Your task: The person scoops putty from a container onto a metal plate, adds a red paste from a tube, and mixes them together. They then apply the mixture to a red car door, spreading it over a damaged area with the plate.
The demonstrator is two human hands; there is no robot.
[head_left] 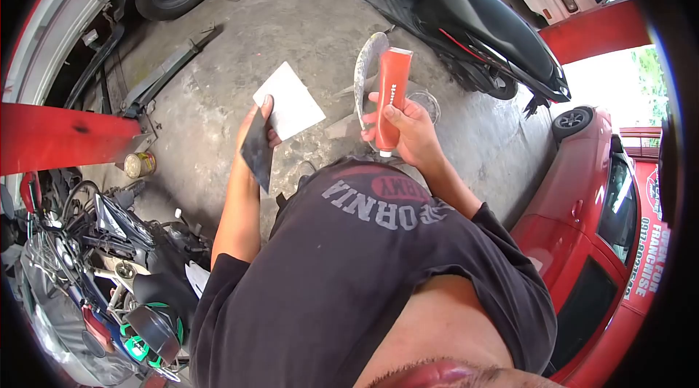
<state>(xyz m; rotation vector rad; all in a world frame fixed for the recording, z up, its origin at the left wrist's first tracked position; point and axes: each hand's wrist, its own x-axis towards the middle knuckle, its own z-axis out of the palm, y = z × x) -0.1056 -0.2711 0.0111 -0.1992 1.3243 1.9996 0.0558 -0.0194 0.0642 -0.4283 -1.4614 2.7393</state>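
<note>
My left hand (270, 126) is closed on a flat white square sheet (290, 102), its thumb lying over one corner. A dark, thin, pointed piece (256, 151) hangs down from the same hand. In my right hand (408, 129) is an orange-red squeeze tube (394, 96), held upright with its white cap at the bottom and the thumb across its front. Beside the tube, a curved, grey-speckled plate (366, 71) stands nearly edge-on, with my right fingers at its lower part. Both hands are in front of my dark shirt, above the concrete floor.
A black motorcycle (480, 20) stands ahead to the right, and a red car (568, 206) is close on my right. Motorcycle parts (109, 264) crowd the left side. A red post (69, 138), a small can (140, 164) and a metal bar (175, 67) are at the left.
</note>
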